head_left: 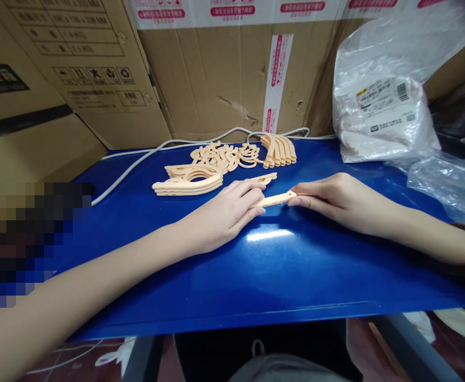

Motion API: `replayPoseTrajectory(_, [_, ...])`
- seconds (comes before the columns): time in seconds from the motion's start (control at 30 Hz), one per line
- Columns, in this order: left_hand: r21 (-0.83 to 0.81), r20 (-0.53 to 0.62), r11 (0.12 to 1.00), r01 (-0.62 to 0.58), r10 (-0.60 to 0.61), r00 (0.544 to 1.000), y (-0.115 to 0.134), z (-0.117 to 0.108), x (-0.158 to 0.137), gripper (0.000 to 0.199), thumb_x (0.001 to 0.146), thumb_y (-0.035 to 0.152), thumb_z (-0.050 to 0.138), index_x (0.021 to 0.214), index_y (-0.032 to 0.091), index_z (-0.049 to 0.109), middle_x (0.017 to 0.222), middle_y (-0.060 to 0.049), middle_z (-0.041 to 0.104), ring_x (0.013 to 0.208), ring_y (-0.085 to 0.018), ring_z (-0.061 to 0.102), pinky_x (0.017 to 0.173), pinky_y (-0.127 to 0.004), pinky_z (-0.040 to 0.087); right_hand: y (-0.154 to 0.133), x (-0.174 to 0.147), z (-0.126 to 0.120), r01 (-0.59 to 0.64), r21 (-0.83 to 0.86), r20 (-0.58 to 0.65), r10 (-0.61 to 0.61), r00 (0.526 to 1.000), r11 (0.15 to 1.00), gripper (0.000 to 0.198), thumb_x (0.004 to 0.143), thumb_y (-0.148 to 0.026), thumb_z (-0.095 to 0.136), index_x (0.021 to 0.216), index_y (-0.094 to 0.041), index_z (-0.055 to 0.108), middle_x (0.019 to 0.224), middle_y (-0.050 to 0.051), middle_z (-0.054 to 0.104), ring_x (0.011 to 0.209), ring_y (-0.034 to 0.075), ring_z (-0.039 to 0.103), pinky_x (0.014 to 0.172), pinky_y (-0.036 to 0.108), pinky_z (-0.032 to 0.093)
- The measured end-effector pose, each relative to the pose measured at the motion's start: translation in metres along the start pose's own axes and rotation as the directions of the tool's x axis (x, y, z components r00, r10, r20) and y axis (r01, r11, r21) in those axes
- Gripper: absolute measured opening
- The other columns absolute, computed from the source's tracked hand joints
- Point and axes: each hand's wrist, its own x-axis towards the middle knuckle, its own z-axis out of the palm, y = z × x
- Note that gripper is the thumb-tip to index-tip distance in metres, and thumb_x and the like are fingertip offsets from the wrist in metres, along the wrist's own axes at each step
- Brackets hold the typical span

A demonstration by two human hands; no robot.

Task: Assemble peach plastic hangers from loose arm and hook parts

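Note:
A beige plastic hanger arm (274,200) with a small hole near its right end is held just above the blue table. My left hand (234,209) is closed around its left part, fingers over the top and thumb below. The right end is pinched between thumb and fingertips of my right hand (327,200). Just behind my left fingers lies another beige piece (270,178), partly covered by the hand. Stacked hanger arms (188,185) sit to the left of it. Farther back are a loose heap of beige hooks (226,156) and a row of curved arms (280,150).
Cardboard boxes (216,79) stand along the back and left of the blue table (296,286). A white cable (137,164) runs behind the parts. At the back right is a clear plastic bag (375,116) with a label. Blurred blocks hide something at the left edge.

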Motion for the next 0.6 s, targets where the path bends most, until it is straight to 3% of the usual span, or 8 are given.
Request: replayPoseTrajectory(0.6, [-0.007,0.007,1.000,0.018,-0.018,1.000,0.0005,-0.0005,0.0001,0.031,0.104,0.031,0.031,0.120,0.016,0.054,0.135,-0.010,0.052,0.127,-0.022,0.045,0.109,-0.038,0.036,0.0031,-0.0003,0.0039,0.004,-0.047,0.017,-0.003,1.000,0.999,0.043,0.100,-0.047,0.035,0.091,-0.019,0.066,0.068,0.002,0.062,0.056,0.014,0.050,0.057,0.027,0.032])
